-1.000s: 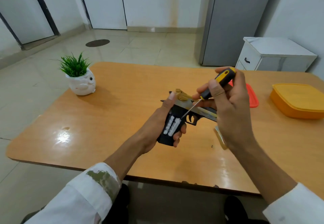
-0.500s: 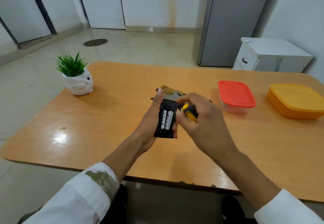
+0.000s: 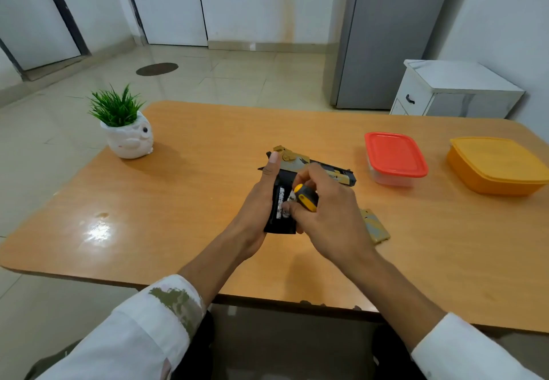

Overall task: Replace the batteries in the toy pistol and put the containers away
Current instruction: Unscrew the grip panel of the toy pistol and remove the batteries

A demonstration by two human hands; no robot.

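Left hand point(image 3: 259, 211) gripping the black-and-gold plastic toy pistol point(image 3: 341, 175), my right hand point(image 3: 329, 219), curled round the yellow-and-black-handled screwdriver point(image 3: 306, 199), should ease the white cylindrical batteries point(image 3: 280, 201) out gently.

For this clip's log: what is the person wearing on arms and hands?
Both arms wear white long sleeves ending short of the wrists. The left sleeve has an olive-green blotchy patch near its cuff; the right sleeve looks plain white. The left hand and right hand are bare: no gloves, watch or rings visible.
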